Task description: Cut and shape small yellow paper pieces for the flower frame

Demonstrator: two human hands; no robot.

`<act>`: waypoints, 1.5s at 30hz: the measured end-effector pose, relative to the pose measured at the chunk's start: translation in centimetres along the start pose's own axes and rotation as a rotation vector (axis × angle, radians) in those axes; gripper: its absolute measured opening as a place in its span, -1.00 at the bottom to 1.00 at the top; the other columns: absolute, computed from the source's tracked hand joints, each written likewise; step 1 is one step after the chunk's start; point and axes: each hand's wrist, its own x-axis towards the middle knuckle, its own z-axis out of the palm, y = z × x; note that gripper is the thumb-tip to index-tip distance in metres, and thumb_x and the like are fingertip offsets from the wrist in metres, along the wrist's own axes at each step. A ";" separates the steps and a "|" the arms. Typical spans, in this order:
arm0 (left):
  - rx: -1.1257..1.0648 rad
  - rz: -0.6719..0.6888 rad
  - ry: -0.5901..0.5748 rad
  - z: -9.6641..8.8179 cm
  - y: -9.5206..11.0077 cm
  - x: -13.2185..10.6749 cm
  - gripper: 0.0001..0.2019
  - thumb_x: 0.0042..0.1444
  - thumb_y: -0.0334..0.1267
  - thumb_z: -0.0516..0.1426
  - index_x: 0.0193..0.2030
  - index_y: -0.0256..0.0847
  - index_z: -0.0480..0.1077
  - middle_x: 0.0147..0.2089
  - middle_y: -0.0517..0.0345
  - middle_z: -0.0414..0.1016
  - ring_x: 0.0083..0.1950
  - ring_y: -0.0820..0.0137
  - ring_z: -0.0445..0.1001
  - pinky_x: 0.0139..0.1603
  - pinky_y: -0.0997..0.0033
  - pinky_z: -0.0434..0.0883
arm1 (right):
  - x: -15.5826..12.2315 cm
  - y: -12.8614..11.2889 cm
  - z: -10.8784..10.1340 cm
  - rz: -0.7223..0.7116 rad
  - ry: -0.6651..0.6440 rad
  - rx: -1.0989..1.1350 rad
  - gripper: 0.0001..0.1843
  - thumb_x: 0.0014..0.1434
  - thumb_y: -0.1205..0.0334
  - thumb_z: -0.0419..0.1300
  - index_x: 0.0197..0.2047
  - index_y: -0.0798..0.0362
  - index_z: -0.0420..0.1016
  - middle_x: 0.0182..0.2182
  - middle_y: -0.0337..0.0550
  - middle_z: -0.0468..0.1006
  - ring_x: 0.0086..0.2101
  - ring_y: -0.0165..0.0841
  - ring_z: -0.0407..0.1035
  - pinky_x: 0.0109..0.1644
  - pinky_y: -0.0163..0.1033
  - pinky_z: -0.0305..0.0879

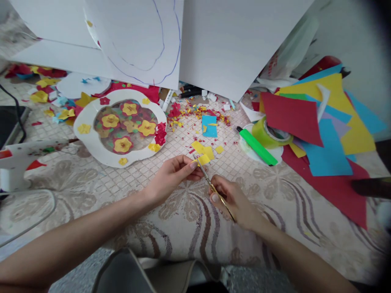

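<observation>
My left hand (180,173) pinches a small piece of yellow paper (203,159) between thumb and fingers. In my right hand (230,199) is a pair of scissors (217,192), gold at the handles, with its blades pointing up and left against the held piece. Just beyond lie several loose yellow paper pieces (208,151). A small blue paper square (209,126) with a yellow scrap on it rests farther back. To the left is a white scalloped frame (84,148) with yellow and red paper flowers around a see-through middle.
A white glue gun (18,167) with its cord lies at the left. Red and yellow scraps (195,112) litter the back. On the right are a green highlighter (258,147), a green tape roll (265,134) and stacked coloured sheets (328,150). White boards (226,44) stand behind.
</observation>
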 end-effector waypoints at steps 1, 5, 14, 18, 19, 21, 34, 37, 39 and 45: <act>0.000 0.001 -0.001 0.0 0.0 0.0 -0.82 0.09 -0.21 0.18 -0.34 -0.29 0.33 -0.31 0.11 0.52 -0.29 0.47 0.49 -0.13 0.40 0.43 | 0.0 0.0 0.0 0.002 0.000 -0.001 -0.58 0.22 -0.15 0.06 -0.37 0.04 0.13 -0.56 -0.32 0.18 -0.55 -0.44 0.04 -0.51 -0.32 -0.07; -0.003 0.004 -0.008 0.0 0.0 0.0 -0.82 0.10 -0.22 0.17 -0.34 -0.30 0.32 -0.31 0.10 0.52 -0.29 0.48 0.49 -0.14 0.41 0.43 | 0.0 0.0 0.0 0.010 0.003 -0.001 -0.59 0.21 -0.14 0.08 -0.37 0.04 0.14 -0.55 -0.32 0.19 -0.55 -0.44 0.05 -0.51 -0.33 -0.06; -0.001 0.008 -0.018 -0.1 0.0 0.1 -0.82 0.11 -0.23 0.17 -0.35 -0.30 0.31 -0.32 0.12 0.52 -0.31 0.50 0.49 -0.15 0.43 0.43 | 0.0 -0.2 0.0 0.057 0.001 0.052 -0.60 0.18 -0.11 0.11 -0.39 0.05 0.14 -0.57 -0.34 0.18 -0.56 -0.46 0.03 -0.54 -0.36 -0.07; -0.002 0.006 -0.020 -0.1 0.1 0.1 -0.82 0.11 -0.23 0.17 -0.35 -0.30 0.31 -0.32 0.12 0.51 -0.30 0.49 0.49 -0.14 0.43 0.43 | 0.1 -0.4 0.0 0.064 0.004 0.070 -0.63 0.18 -0.08 0.11 -0.38 0.05 0.15 -0.58 -0.34 0.19 -0.57 -0.47 0.04 -0.54 -0.37 -0.05; -0.001 0.006 -0.023 -0.1 0.1 0.1 -0.83 0.11 -0.23 0.17 -0.35 -0.30 0.31 -0.32 0.12 0.51 -0.30 0.50 0.49 -0.14 0.43 0.43 | 0.1 -0.4 0.0 0.067 0.004 0.074 -0.63 0.18 -0.07 0.11 -0.38 0.05 0.16 -0.58 -0.34 0.19 -0.57 -0.47 0.04 -0.54 -0.37 -0.04; -0.002 0.005 -0.024 -0.1 0.1 0.2 -0.83 0.11 -0.23 0.17 -0.35 -0.30 0.31 -0.33 0.13 0.51 -0.30 0.50 0.50 -0.14 0.43 0.43 | 0.1 -0.4 0.0 0.071 0.008 0.074 -0.64 0.17 -0.06 0.11 -0.39 0.05 0.16 -0.58 -0.34 0.19 -0.57 -0.47 0.04 -0.55 -0.38 -0.05; -0.006 -0.035 -0.005 -0.5 0.2 0.4 -0.80 0.06 -0.22 0.21 -0.33 -0.33 0.35 -0.23 0.04 0.57 -0.19 0.42 0.54 -0.10 0.40 0.45 | 0.9 1.1 -2.6 0.052 0.336 -0.355 -0.73 0.17 0.05 0.14 -0.43 0.04 0.25 -0.61 -0.31 0.31 -0.59 -0.42 0.19 -0.51 -0.35 0.02; 0.004 -0.072 -0.011 -0.5 0.1 0.4 -0.80 0.05 -0.21 0.22 -0.33 -0.33 0.37 -0.22 0.02 0.58 -0.19 0.40 0.55 -0.09 0.38 0.45 | 1.1 1.7 -5.2 0.094 0.547 -0.777 -0.78 0.12 0.07 0.19 -0.37 0.04 0.36 -0.58 -0.25 0.38 -0.56 -0.34 0.26 -0.47 -0.28 0.07; 0.014 -0.089 -0.024 -0.5 0.1 0.3 -0.80 0.06 -0.20 0.21 -0.32 -0.33 0.38 -0.21 0.02 0.58 -0.20 0.41 0.55 -0.09 0.38 0.45 | 0.9 1.9 -6.3 0.011 0.584 -0.917 -0.79 0.15 0.08 0.17 -0.28 0.06 0.42 -0.41 -0.13 0.45 -0.41 -0.25 0.35 -0.35 -0.21 0.20; 0.149 -0.092 -0.103 -0.2 0.1 0.1 -0.79 0.10 -0.19 0.17 -0.29 -0.34 0.43 -0.25 0.03 0.58 -0.23 0.43 0.55 -0.12 0.43 0.46 | 0.7 0.4 -5.1 -0.244 0.494 -0.563 -0.83 0.25 0.22 0.10 -0.13 0.05 0.45 -0.22 -0.09 0.43 -0.24 -0.30 0.36 -0.27 -0.26 0.30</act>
